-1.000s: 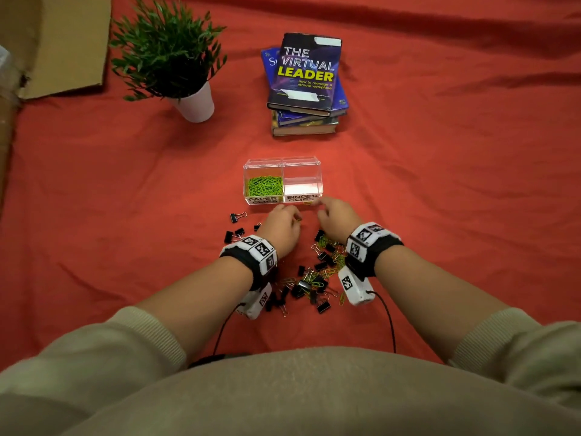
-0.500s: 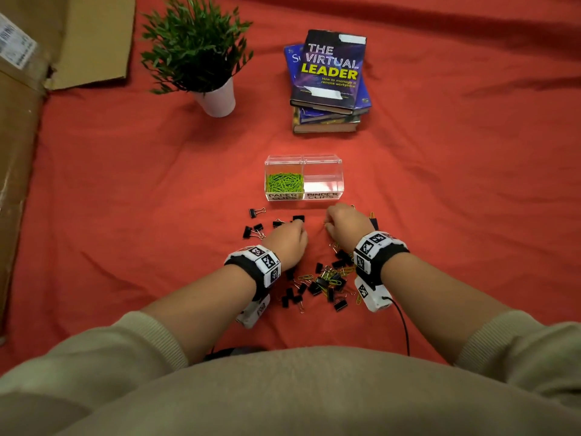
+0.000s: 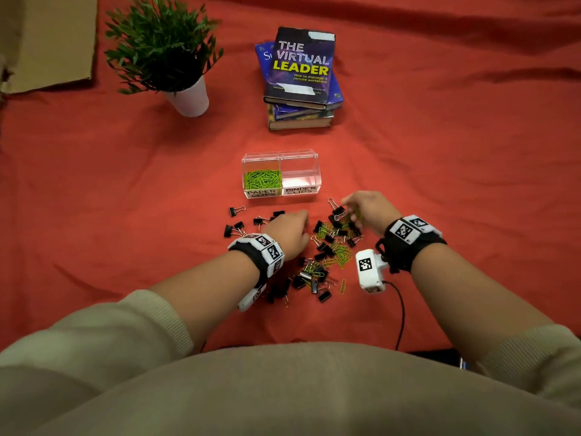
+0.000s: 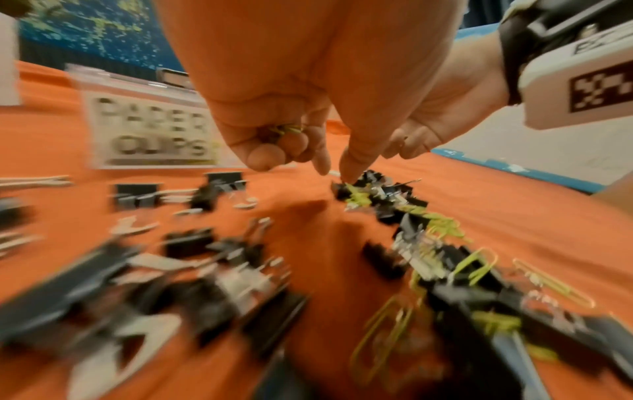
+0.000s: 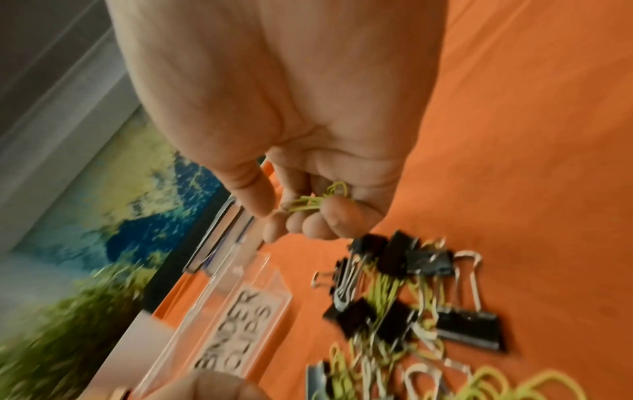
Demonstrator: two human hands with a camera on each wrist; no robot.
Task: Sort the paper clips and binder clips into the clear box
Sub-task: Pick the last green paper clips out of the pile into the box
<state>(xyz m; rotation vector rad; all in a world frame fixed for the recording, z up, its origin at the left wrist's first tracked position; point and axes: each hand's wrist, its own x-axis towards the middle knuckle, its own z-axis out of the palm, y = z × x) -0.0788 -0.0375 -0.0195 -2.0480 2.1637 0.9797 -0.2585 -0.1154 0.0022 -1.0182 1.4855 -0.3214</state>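
Note:
The clear box (image 3: 281,155) stands on the red cloth; its left cell holds green paper clips (image 3: 262,180), and its right cell, labelled BINDER CLIPS (image 3: 300,190), shows nothing inside. A mixed pile of black binder clips and green paper clips (image 3: 330,250) lies in front of it. My left hand (image 3: 292,229) hovers over the pile's left side, fingers curled on a few green paper clips (image 4: 286,129), with one finger touching the pile (image 4: 356,194). My right hand (image 3: 361,209) is at the pile's far right corner, its curled fingers gripping green paper clips (image 5: 318,200).
Loose binder clips (image 3: 237,210) lie scattered left of the pile. A potted plant (image 3: 188,96) and a stack of books (image 3: 300,77) stand behind the box. Cardboard (image 3: 47,42) lies at the far left. A cable (image 3: 401,313) trails from the right wrist.
Both hands have drawn back from the box's front edge to the pile. The right hand has shifted to the right side of the pile; the left hand has come down onto the pile's left side.

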